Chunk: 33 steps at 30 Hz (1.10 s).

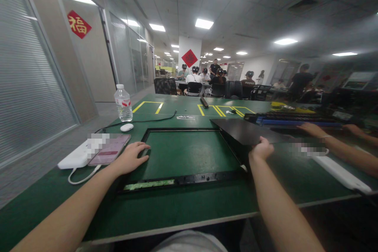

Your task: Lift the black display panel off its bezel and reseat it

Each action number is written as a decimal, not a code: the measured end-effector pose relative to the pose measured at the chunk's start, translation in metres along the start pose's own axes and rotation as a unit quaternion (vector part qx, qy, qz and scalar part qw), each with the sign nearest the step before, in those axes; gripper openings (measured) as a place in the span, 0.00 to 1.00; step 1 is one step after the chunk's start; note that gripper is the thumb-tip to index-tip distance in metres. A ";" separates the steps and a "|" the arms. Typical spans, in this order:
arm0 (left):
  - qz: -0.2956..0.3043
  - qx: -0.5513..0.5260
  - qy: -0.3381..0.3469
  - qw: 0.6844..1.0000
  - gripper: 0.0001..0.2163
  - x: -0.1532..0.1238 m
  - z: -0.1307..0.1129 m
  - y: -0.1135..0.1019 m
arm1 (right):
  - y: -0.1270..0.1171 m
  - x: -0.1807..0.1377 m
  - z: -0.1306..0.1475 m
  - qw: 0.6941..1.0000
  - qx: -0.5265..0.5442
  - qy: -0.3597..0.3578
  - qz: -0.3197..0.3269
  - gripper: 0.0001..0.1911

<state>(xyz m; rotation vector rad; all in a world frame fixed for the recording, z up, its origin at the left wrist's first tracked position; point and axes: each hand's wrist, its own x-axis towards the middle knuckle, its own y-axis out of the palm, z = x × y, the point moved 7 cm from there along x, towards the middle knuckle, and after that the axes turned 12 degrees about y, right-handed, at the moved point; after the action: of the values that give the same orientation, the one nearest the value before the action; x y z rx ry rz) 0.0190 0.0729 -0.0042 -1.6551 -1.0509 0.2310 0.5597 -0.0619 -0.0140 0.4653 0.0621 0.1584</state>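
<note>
Hands on black frame (183, 179), green table (189, 208).
Left hand (132, 158), at 9 o'clock of the frame, rests flat and open on its left edge, gripping nothing; phone (110, 149) just beyond. Right hand (261, 149), at 3 o'clock, curls closed around dark panel (246, 132), tilted up.

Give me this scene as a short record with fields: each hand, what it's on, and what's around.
left hand: flat on the left edge of the black frame
right hand: grip on the dark panel, lifted at the frame's right side
surface: green table
nearby left: phone, white mouse, water bottle
nearby right: another person's hand
</note>
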 end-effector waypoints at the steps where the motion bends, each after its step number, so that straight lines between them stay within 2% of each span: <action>1: -0.001 0.000 -0.001 1.000 0.23 0.000 0.001 0.000 | 0.000 0.002 -0.001 1.000 -0.006 0.004 0.001 0.12; 12: 0.019 0.015 0.002 1.000 0.24 0.000 0.006 0.006 | -0.002 0.002 -0.015 0.992 0.042 0.119 -0.016 0.11; 19: 0.033 0.031 0.004 0.999 0.24 -0.002 0.001 0.006 | -0.002 0.017 -0.033 0.989 -0.038 0.144 -0.012 0.11; 26: 0.040 0.045 0.006 0.998 0.23 -0.002 0.001 0.008 | 0.001 0.018 -0.062 0.941 0.053 0.332 0.017 0.12; 29: 0.053 0.038 -0.003 0.998 0.25 -0.003 0.003 0.010 | 0.001 0.016 -0.065 0.931 0.064 0.358 0.026 0.13; 33: 0.055 0.027 -0.007 0.998 0.26 -0.004 0.005 0.011 | 0.003 0.020 -0.068 0.931 0.070 0.357 0.039 0.14</action>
<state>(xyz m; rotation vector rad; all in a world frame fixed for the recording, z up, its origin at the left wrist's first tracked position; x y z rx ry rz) 0.0195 0.0734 -0.0165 -1.6660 -0.9562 0.3404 0.5723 -0.0260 -0.0738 0.5346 0.7751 0.3990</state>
